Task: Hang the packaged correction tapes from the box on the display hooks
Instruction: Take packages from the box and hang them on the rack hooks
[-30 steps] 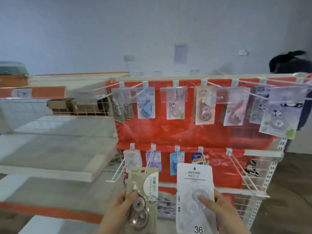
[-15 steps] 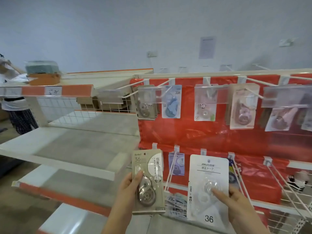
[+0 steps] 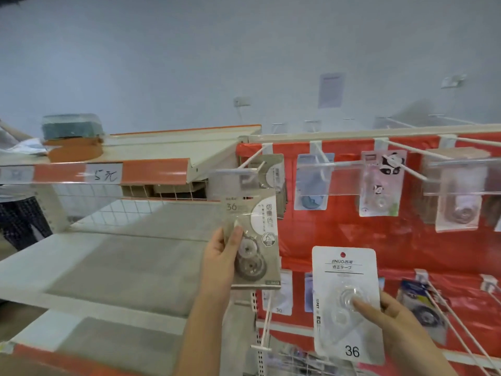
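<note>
Up at 12 o'clock from the wrist, the left hand (image 3: 221,253) is holding a beige correction-tape pkg (image 3: 254,240) upright, thumb pressing on the front blister, other fingers hidden behind the card. Pkg top is sitting just beside the tip of the top-left hook (image 3: 250,162), w/ a clear price-tag flap (image 3: 233,183) overlapping it; can't tell if the hole is on the hook. At 4 o'clock from that, the right hand (image 3: 390,318) is pinching a white correction-tape pkg (image 3: 345,302) marked 36, thumb on the blister, fingers curling round its right edge. Pkg is hanging well apart from any hook, in front of the red backing (image 3: 339,229). Further pkgs, incl. a panda pkg (image 3: 381,183), are hanging on the top row at 1–2 o'clock. Grey shelf (image 3: 122,267) is lying at 9 o'clock.
</note>
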`<state>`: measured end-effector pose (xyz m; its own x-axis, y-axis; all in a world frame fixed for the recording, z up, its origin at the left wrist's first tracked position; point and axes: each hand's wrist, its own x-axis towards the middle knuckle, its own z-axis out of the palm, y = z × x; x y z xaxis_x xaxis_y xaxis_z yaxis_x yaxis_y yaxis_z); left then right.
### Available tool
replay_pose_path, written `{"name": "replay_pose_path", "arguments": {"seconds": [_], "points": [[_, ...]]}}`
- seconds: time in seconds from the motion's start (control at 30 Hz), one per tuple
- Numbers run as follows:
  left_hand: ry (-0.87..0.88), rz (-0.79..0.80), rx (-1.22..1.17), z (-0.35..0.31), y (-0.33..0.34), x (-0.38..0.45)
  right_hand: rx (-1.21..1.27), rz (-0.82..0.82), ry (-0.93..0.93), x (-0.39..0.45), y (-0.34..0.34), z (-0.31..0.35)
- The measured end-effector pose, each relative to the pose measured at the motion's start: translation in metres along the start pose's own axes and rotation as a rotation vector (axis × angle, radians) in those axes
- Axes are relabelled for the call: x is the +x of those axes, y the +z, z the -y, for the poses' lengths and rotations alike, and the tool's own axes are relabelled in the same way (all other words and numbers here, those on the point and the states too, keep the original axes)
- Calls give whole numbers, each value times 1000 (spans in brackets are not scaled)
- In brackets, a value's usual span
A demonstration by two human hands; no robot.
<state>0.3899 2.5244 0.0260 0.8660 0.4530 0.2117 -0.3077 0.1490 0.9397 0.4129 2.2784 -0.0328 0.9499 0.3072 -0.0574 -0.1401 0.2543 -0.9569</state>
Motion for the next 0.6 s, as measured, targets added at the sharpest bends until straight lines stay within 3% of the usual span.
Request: {"name": "replay_pose_path", "arguments": {"seconds": [0.13,0.6], "points": [[101,40,-19,-12,-5,12,13,-65,-4,4,13,-8],[71,148,98,-4,-19,24,41,-162,10,4,41,-40]]}}
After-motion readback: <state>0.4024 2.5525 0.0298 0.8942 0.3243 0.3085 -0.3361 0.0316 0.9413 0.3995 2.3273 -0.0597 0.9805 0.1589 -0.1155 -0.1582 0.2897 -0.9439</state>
